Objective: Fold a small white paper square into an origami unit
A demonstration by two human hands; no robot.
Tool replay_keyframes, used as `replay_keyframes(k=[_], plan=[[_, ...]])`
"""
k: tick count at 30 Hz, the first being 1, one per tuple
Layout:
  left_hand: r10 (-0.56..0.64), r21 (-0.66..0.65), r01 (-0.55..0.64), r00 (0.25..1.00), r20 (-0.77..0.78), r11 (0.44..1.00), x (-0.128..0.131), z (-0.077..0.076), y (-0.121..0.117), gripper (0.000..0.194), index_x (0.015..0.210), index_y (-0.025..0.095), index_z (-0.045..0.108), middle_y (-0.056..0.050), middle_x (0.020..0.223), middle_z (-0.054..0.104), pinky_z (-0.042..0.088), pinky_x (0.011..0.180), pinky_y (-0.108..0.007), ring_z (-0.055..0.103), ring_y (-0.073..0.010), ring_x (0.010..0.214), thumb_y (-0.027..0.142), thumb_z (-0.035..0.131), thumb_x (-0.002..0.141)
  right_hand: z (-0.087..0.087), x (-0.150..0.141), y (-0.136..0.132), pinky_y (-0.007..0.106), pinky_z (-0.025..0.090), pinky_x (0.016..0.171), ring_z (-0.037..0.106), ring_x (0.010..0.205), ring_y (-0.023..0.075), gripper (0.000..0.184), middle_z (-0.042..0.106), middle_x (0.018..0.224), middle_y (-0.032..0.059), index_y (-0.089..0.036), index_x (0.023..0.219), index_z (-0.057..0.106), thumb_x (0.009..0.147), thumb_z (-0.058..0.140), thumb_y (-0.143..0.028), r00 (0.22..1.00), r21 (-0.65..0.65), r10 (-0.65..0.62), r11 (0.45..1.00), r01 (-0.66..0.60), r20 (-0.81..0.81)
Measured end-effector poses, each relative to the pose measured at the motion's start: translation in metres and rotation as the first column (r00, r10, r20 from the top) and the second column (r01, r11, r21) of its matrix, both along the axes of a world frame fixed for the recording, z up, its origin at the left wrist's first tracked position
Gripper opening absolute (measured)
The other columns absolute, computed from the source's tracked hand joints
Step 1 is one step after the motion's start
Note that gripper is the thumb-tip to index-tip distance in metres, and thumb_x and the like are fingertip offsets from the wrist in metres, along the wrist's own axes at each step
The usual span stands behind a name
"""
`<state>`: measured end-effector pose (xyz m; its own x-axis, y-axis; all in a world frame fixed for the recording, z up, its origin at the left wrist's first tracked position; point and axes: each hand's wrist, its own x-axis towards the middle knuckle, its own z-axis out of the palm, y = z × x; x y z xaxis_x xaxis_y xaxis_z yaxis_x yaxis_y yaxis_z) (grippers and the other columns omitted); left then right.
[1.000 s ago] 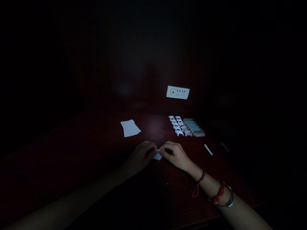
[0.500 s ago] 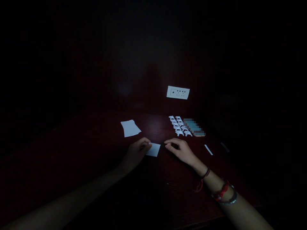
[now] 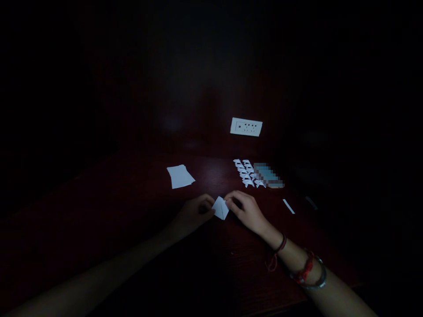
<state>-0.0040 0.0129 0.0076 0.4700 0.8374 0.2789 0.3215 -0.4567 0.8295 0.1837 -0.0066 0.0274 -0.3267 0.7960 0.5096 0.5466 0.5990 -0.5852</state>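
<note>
A small white sheet of paper (image 3: 219, 208), creased down its middle and turned corner-up, is held between my two hands just above the dark red table. My left hand (image 3: 197, 210) pinches its left corner between thumb and fingers. At the right corner, my right hand (image 3: 245, 208) grips it with thumb and index finger. Beyond my left hand lies a stack of white paper sheets (image 3: 180, 177). Several folded white paper pieces (image 3: 243, 173) are laid in two rows beyond my right hand.
A blurred-out phone (image 3: 268, 175) lies right of the folded pieces. Farther right is a narrow white paper strip (image 3: 288, 206), with a dim strip (image 3: 311, 203) past it. A white socket panel (image 3: 246, 127) is on the back wall. The surroundings are very dark.
The paper has been turned from flat-edged to corner-up and shifted slightly right. My right hand, empty before, now holds its right corner. My left hand has moved right with it.
</note>
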Motion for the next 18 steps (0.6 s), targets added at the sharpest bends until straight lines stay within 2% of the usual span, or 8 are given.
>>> replay_keyframes(k=[4, 8, 13, 16, 18], plan=[[-0.088, -0.025, 0.088, 0.996, 0.019, 0.996, 0.002, 0.007, -0.002, 0.012, 0.085, 0.018, 0.052, 0.000, 0.084, 0.057, 0.041, 0.067, -0.026, 0.055, -0.0145, 0.076, 0.026, 0.045, 0.079, 0.002, -0.003, -0.002, 0.025, 0.039, 0.070, 0.050, 0.078, 0.0135, 0.017, 0.056, 0.082, 0.0021, -0.018, 0.086, 0.056, 0.071, 0.058, -0.024, 0.995, 0.033, -0.029, 0.999, 0.026, 0.093], [-0.130, -0.012, 0.131, 0.991, 0.021, 0.991, 0.003, 0.009, -0.002, 0.016, 0.093, 0.019, 0.051, 0.000, 0.088, 0.057, 0.041, 0.069, -0.027, 0.054, -0.0145, 0.077, 0.024, 0.044, 0.080, 0.002, -0.004, -0.003, 0.024, 0.039, 0.070, 0.051, 0.076, 0.0130, 0.019, 0.056, 0.083, 0.0015, -0.018, 0.089, 0.054, 0.069, 0.057, -0.018, 0.995, 0.030, -0.028, 0.999, 0.025, 0.100], [-0.047, -0.007, 0.047, 0.998, -0.036, 0.999, 0.000, 0.005, -0.001, 0.019, 0.098, 0.020, 0.048, 0.000, 0.087, 0.057, 0.041, 0.068, -0.027, 0.054, -0.0148, 0.076, 0.023, 0.044, 0.080, -0.001, 0.002, 0.000, 0.023, 0.039, 0.071, 0.054, 0.075, 0.0119, 0.020, 0.060, 0.084, 0.0020, -0.017, 0.089, 0.056, 0.074, 0.044, -0.009, 0.996, 0.002, -0.028, 1.000, 0.028, 0.086], [-0.001, -0.007, 0.001, 0.997, -0.083, 1.000, -0.002, 0.004, -0.001, 0.021, 0.101, 0.021, 0.047, 0.000, 0.083, 0.057, 0.041, 0.064, -0.026, 0.054, -0.0149, 0.073, 0.025, 0.044, 0.080, -0.005, 0.007, 0.004, 0.022, 0.040, 0.066, 0.054, 0.070, 0.0117, 0.019, 0.059, 0.077, 0.0010, -0.017, 0.087, 0.057, 0.075, 0.043, -0.012, 0.997, -0.033, -0.069, 0.997, 0.071, 0.042], [0.012, -0.002, -0.012, 0.995, -0.101, 1.000, -0.003, 0.004, -0.002, 0.022, 0.101, 0.021, 0.046, 0.001, 0.081, 0.056, 0.041, 0.063, -0.026, 0.054, -0.0147, 0.071, 0.025, 0.044, 0.080, -0.007, 0.009, 0.006, 0.022, 0.041, 0.060, 0.052, 0.064, 0.0114, 0.020, 0.056, 0.071, 0.0000, -0.017, 0.093, 0.055, 0.076, 0.044, -0.015, 0.994, -0.065, -0.104, 0.993, 0.103, -0.012]])
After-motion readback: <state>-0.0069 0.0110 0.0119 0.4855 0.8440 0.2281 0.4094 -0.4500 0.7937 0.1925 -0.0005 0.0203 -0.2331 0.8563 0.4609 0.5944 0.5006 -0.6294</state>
